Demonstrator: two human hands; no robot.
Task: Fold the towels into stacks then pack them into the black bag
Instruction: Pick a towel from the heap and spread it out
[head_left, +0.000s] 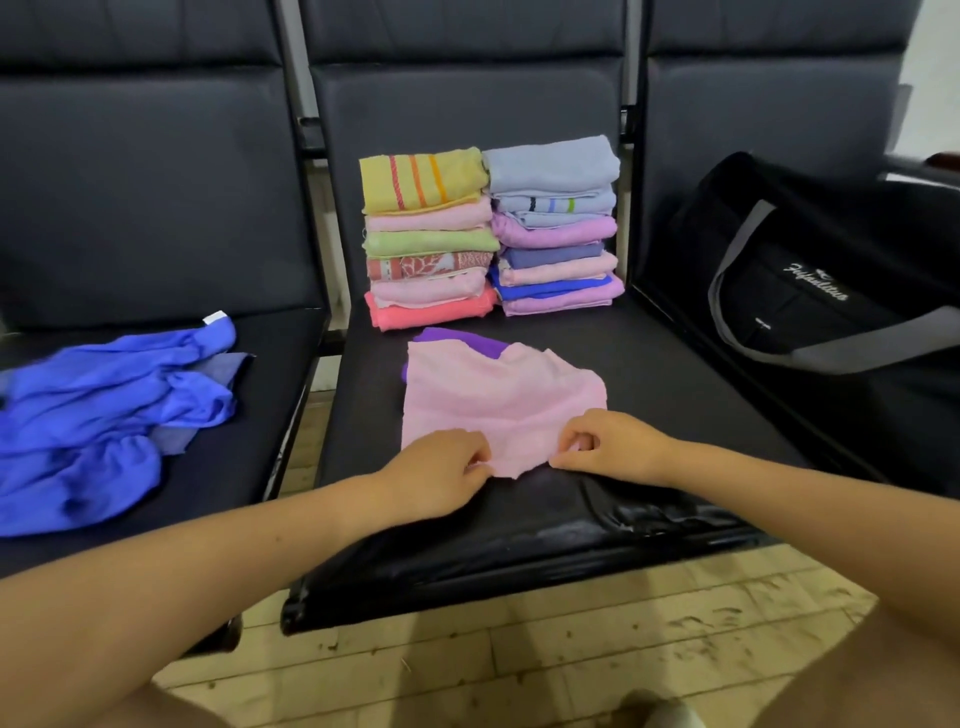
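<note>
A pink towel (498, 400) lies partly folded on the middle black seat (649, 374), over a purple towel (467, 340) that peeks out at its far edge. My left hand (441, 470) pinches the pink towel's near edge, and my right hand (608, 444) pinches the same edge a little to the right. Behind stand two stacks of folded towels: the left stack (428, 239) topped by a yellow striped one, the right stack (556, 223) topped by a grey-blue one. The black bag (810, 270) with grey straps sits on the right seat.
Crumpled blue cloth (114, 410) lies heaped on the left seat. Metal frame bars separate the three seats. A tiled floor (519, 665) shows below the seat's front edge.
</note>
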